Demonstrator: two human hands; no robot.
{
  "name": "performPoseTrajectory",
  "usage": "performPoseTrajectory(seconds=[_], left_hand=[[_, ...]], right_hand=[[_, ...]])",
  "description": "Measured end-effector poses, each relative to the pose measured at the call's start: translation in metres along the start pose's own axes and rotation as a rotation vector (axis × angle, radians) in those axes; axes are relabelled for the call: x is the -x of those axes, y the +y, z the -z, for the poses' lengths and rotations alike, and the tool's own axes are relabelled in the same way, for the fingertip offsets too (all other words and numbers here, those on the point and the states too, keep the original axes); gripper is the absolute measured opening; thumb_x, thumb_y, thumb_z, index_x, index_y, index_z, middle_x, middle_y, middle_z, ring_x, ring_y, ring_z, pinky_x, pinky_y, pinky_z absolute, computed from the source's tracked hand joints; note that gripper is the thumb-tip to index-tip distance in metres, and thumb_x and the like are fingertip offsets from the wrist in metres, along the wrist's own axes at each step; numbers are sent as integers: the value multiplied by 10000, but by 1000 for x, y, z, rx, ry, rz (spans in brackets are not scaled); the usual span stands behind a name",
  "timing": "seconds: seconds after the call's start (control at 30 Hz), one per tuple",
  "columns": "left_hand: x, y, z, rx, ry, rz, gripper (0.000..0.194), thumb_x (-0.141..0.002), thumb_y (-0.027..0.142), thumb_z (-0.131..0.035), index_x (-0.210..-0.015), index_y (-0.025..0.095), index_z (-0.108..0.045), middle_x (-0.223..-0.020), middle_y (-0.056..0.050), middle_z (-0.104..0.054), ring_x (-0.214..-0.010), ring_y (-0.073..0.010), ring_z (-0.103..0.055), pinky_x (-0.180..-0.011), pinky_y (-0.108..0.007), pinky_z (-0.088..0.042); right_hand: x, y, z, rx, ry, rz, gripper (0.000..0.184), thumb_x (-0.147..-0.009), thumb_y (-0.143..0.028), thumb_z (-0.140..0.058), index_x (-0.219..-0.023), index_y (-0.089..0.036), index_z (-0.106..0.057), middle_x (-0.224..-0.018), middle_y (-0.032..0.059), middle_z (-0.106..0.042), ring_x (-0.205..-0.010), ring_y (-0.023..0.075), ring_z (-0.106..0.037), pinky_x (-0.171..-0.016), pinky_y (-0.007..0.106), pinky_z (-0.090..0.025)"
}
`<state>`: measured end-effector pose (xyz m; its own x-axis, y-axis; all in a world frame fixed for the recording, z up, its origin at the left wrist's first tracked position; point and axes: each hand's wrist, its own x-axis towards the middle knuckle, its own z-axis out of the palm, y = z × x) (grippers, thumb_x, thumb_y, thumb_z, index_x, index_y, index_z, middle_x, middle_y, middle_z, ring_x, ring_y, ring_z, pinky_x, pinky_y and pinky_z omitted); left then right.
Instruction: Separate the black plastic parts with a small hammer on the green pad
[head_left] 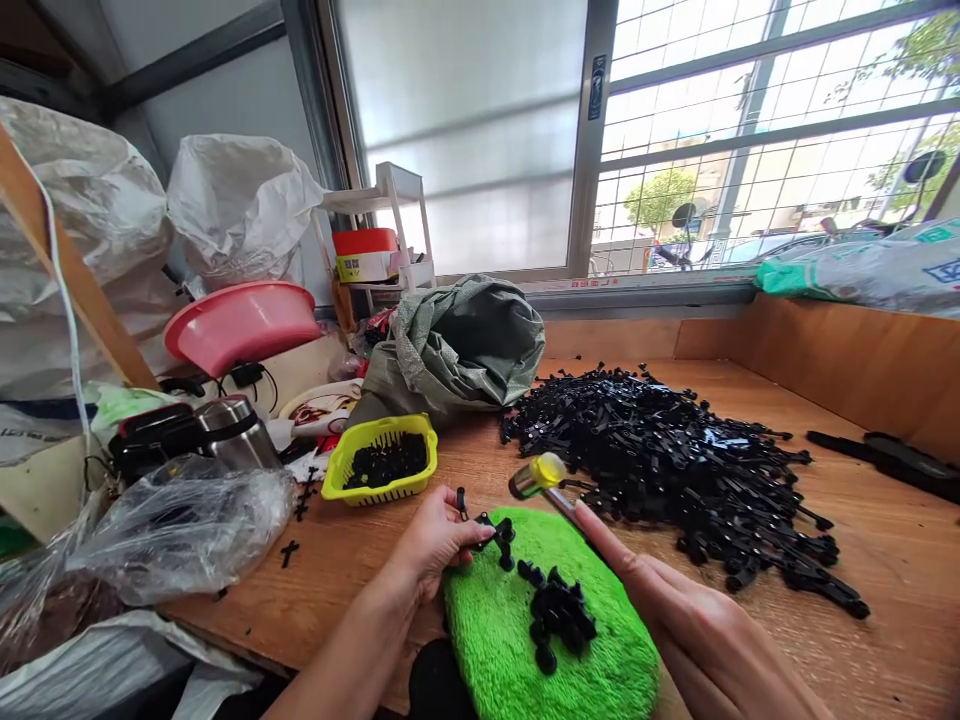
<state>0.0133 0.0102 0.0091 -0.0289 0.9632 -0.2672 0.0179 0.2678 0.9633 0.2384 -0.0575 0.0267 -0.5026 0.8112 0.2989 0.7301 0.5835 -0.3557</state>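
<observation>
My left hand [442, 540] pinches a small black plastic part [491, 530] over the far left edge of a bright green plush pad [480, 640]. In my right hand [675, 610] is a small mallet [541, 476] with a yellow face, its index finger stretched along the handle. The mallet head is raised beyond the pad, to the right of the held part. Several small black round-ended pieces [562, 615] lie heaped on the pad between my hands. Most of the mallet handle is hidden by my right hand.
A large pile of black plastic parts [645, 440] covers the table's right side. A yellow basket [334, 480] holds small black pieces. Behind it is an open grey-green sack [420, 350]. Clear plastic bags [195, 520], a steel flask [240, 440] and a pink basin [240, 325] crowd the left.
</observation>
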Motion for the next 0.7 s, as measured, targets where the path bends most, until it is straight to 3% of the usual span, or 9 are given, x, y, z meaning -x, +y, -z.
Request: performPoseTrajectory(seconds=[0.1, 0.17, 0.37, 0.57, 0.7], left_hand=[[-1, -1, 1, -20, -7, 2, 454, -534, 195, -743, -798, 180, -375, -550, 80, -474, -436, -44, -419, -393, -134, -285], [-2, -3, 2, -19, -19, -4, 491, -510, 232, -766, -802, 183, -375, -552, 80, -476, -431, -45, -417, -390, -136, -276], [-6, -8, 4, -11, -26, -10, 496, -499, 250, -770, -789, 185, -372, -531, 93, -459, -367, -29, -385, -362, -134, -244], [-7, -12, 4, 8, -29, -54, 503, -486, 272, -777, -795, 181, -390, -502, 94, -459, -374, -32, -390, -355, -124, -254], [-1, -12, 3, 55, -20, -61, 550, -452, 299, -794, -814, 178, -398, -515, 85, -487, -365, -24, -378, -351, -119, -241]], right_hand=[[0, 5, -5, 104, -24, 10, 574, -834, -130, -270, -1367, -338, -224, -883, 14, -665, -770, 197, -636, -624, 270, -496], [1, 9, -12, 139, -35, 4, 616, -783, -95, -310, -1337, -363, -290, -734, -5, -660, -646, 192, -633, -562, 259, -475], [10, 16, -28, 68, 58, -89, 570, -777, -165, -413, -1312, -354, -355, -834, -9, -673, -731, 196, -629, -660, 259, -469], [6, 12, -27, 5, -61, -103, 553, -806, -209, -375, -1333, -362, -309, -956, -1, -659, -829, 211, -621, -714, 290, -475], [3, 7, -14, -34, -152, -130, 525, -865, -240, -221, -1351, -436, -186, -1180, -33, -557, -982, 201, -568, -801, 344, -456]])
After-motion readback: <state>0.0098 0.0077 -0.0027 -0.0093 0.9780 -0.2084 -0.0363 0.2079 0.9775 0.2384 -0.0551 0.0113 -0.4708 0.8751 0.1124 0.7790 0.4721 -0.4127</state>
